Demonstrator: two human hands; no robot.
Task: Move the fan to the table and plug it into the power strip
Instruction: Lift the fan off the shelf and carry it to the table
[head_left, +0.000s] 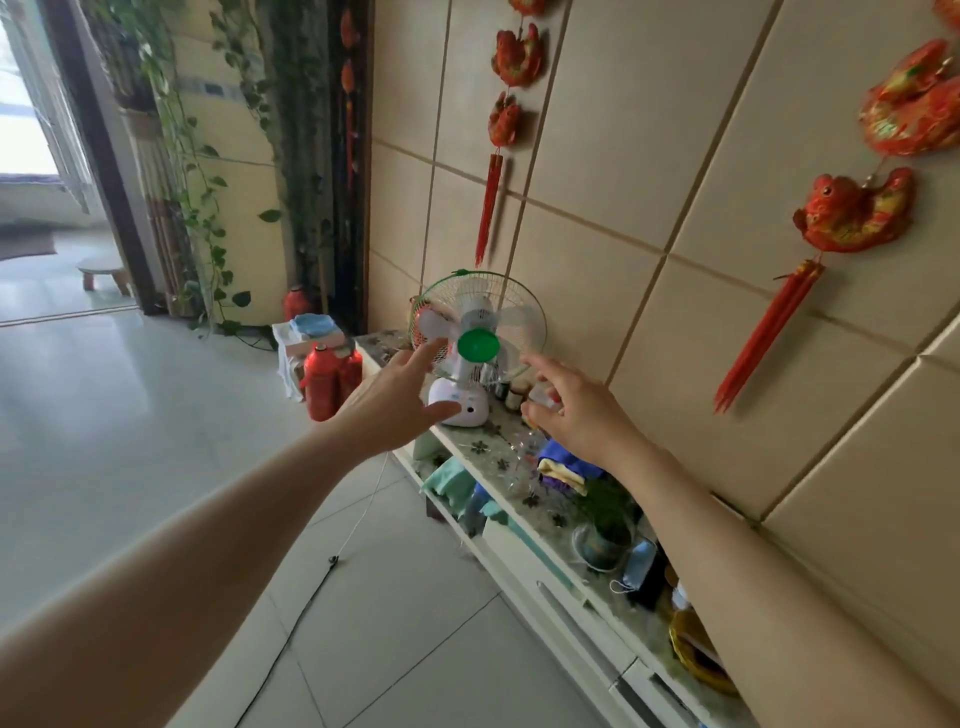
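Observation:
A small white desk fan (478, 345) with a green hub and a green-rimmed wire cage stands upright on a low cabinet (506, 444) against the tiled wall. My left hand (392, 402) is stretched out on the fan's left, fingers spread, thumb close to the white base. My right hand (569, 405) reaches in from the right, fingers apart, just short of the cage. Neither hand holds anything. A thin white cord (363, 512) hangs from the cabinet edge to the floor and joins a dark cable (306, 605). No power strip or table is in sight.
The cabinet top carries small jars (514, 392), folded cloths (563, 467), a potted plant (602, 530) and a face mask (636, 566). Red thermos flasks (327, 379) stand on the floor beyond it. Red fish ornaments (852, 213) hang on the wall. Pale tiled floor stretches left toward a doorway.

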